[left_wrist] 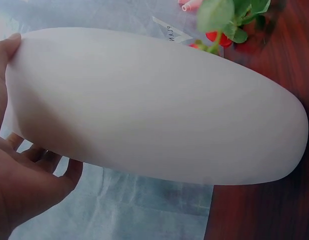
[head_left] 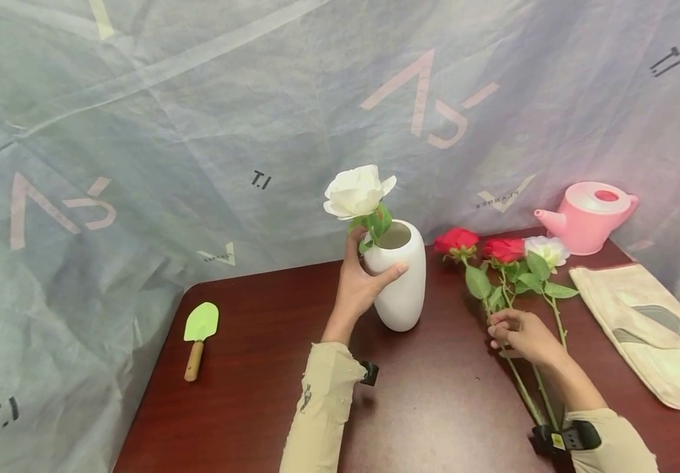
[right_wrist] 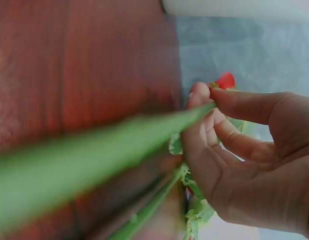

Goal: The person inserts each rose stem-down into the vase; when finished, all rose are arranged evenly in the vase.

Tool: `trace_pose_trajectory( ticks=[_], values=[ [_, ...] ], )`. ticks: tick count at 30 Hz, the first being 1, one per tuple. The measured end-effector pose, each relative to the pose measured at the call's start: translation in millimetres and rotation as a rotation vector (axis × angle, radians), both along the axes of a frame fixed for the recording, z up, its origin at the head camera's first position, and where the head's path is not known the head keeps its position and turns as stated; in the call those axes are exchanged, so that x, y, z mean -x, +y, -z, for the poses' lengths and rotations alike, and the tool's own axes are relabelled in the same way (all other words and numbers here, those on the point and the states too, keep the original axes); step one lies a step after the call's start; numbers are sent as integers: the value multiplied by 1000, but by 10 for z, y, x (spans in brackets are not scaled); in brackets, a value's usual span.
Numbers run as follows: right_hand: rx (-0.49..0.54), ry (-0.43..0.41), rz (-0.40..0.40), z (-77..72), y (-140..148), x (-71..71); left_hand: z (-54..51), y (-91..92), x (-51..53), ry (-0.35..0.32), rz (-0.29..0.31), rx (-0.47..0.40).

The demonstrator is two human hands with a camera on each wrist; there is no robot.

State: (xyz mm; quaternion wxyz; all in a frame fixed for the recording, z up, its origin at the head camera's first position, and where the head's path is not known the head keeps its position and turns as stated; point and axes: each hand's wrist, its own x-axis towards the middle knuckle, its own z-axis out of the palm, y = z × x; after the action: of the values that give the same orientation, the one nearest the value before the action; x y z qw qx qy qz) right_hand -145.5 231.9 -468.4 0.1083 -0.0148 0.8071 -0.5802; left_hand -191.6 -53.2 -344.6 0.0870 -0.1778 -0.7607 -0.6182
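A white vase (head_left: 401, 295) stands on the dark red table, a white rose (head_left: 356, 192) rising from its mouth. My left hand (head_left: 356, 287) grips the vase just below the rim, thumb on the near side and fingers round the far side. In the left wrist view the smooth vase wall (left_wrist: 159, 110) fills most of the picture. To the right, my right hand (head_left: 527, 338) pinches the green stem (right_wrist: 144, 132) of the left red rose (head_left: 456, 240) between thumb and fingertips. Beside it lie another red rose (head_left: 504, 249) and a pale white rose (head_left: 545, 252).
A pink watering can (head_left: 589, 220) stands at the back right corner. Cream gloves (head_left: 641, 328) with a grey patch lie at the right edge. On the left side of the table lies a small green trowel (head_left: 202, 322) with a wooden handle. Grey sheeting (head_left: 227, 131) hangs behind.
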Motion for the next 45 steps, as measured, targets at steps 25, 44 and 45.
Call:
trace_pose_trajectory(
  ticks=[25,44,45],
  values=[
    [490,117,8,-56,315,-30,10,-17,33,-2,32,-1],
    [774,141,83,-26,314,-77,-7,-13,21,-20,21,-5],
    [799,138,87,-31,317,-77,-9,-9,25,-19,21,-6]
  ],
)
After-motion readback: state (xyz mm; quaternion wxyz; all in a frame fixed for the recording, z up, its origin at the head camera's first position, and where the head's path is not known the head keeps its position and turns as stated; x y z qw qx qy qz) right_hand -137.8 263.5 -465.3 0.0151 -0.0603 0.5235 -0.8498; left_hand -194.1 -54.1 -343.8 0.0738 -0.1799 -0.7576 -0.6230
